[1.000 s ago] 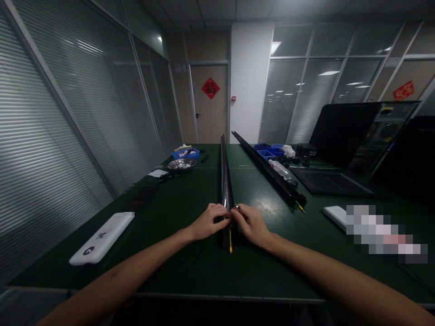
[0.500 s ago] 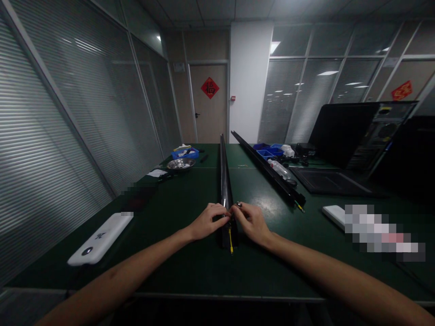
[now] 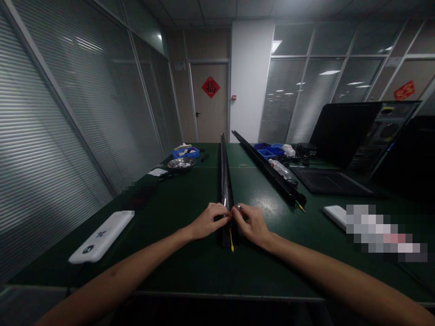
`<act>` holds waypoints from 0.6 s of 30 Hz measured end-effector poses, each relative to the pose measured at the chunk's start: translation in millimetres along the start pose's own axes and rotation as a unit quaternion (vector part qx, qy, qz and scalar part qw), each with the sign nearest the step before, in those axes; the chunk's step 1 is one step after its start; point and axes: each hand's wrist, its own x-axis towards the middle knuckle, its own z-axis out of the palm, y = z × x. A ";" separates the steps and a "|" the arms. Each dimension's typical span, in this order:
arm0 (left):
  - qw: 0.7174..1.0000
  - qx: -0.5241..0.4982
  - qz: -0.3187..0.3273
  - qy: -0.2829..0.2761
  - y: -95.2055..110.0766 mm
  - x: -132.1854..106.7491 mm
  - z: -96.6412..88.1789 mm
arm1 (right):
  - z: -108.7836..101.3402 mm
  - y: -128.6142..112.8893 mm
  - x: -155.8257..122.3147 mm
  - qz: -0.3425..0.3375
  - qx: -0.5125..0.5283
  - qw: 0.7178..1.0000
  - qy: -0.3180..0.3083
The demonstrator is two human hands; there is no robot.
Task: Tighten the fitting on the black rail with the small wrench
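A long black rail lies lengthwise on the green table, pointing away from me. Both my hands meet over its near end. My left hand comes from the left with thumb and fingers pinched together at the rail. From the other side, my right hand is pinched close to the left fingertips; a small shiny metal piece shows at its forefinger. What the fingertips hold is too small and too covered to name. Below them a short yellow wire sticks out of the rail's end.
A second black rail lies right, beside a clear plastic bottle and blue bins. A metal bowl and a blue tray stand far left. White devices, one a power bank, flank my arms. A computer case stands right.
My hands stay pinched at the same spot on the rail. The yellow wire's end has shifted very slightly; the whole view has moved a little.
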 end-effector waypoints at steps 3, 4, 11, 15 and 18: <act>1.000 -0.001 -0.004 -0.002 0.6 -0.1 -0.3 | -0.6 0.9 -0.6 0.000 0.005 1.000 -0.009; 1.000 -0.001 -0.004 -0.005 1.0 -0.2 -0.5 | -1.2 0.9 -0.5 -0.001 0.007 1.000 -0.015; 1.000 0.001 -0.006 0.000 2.4 -1.2 -2.3 | -7.3 2.1 5.0 -0.021 0.059 0.996 -0.063; 1.000 0.002 -0.008 -0.006 4.1 -1.4 -3.4 | -7.9 1.8 6.3 -0.017 0.074 0.995 -0.065; 1.000 -0.001 -0.015 -0.001 3.9 -1.4 -3.4 | -7.0 0.1 5.2 0.011 0.066 0.997 -0.037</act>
